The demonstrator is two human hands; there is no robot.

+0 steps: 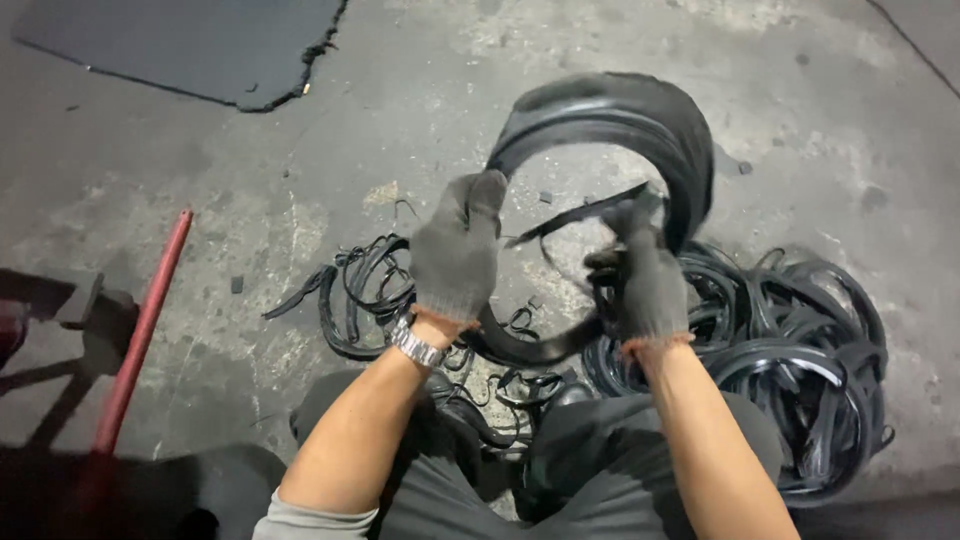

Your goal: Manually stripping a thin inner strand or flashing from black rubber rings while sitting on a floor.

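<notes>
Left hand (455,255) clamps the floppy rubber tyre (640,125) rim, right hand (645,280) pinches its strip (575,215); probably bendy, grippy, best held at the edge.

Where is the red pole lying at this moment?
In the head view, the red pole lies slanted on the concrete floor at the left, apart from the left hand and the rubber strips.

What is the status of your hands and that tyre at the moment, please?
Left hand gripping tyre rim. Right hand holding a thin rubber strip. Cut rubber rings piled right, scraps left, red bar on floor.
</notes>
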